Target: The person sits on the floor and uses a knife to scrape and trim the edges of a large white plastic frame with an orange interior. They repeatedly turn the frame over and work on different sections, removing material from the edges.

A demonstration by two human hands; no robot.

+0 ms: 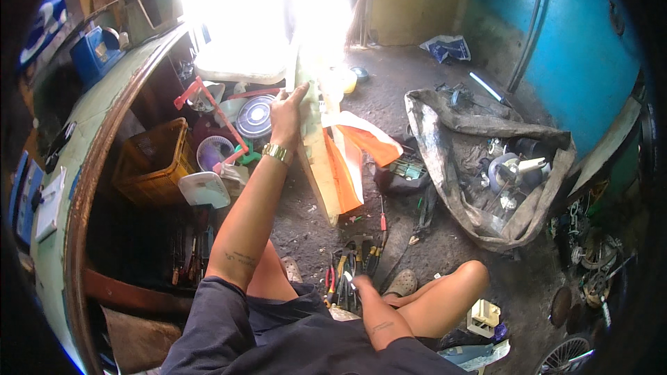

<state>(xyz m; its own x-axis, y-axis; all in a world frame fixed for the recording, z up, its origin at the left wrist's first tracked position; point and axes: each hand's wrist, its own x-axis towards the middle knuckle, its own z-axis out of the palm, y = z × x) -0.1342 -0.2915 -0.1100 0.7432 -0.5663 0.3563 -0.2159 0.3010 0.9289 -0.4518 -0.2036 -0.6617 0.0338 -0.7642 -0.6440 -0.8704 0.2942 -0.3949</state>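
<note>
My left hand (286,117), with a gold watch at the wrist, is stretched forward and closed on a long pale wooden plank (314,156). The plank stands tilted, its upper part washed out by glare. Against its right side is an orange and white sheet (356,149). Low in front of me, my right hand (361,283) is over a cluster of hand tools on the floor; its fingers are too small and partly hidden to read. Around it are red-handled pliers (330,282), a yellow-and-black-handled tool (373,259) and a red screwdriver (383,221).
At left runs a worn green counter (114,107), with a yellow crate (154,160) and a lidded container (254,117) beside it. A grey sack with rolled edges (445,187) holds parts at right. A blue wall (563,48) stands behind; a wire-spoked wheel (564,355) is lower right.
</note>
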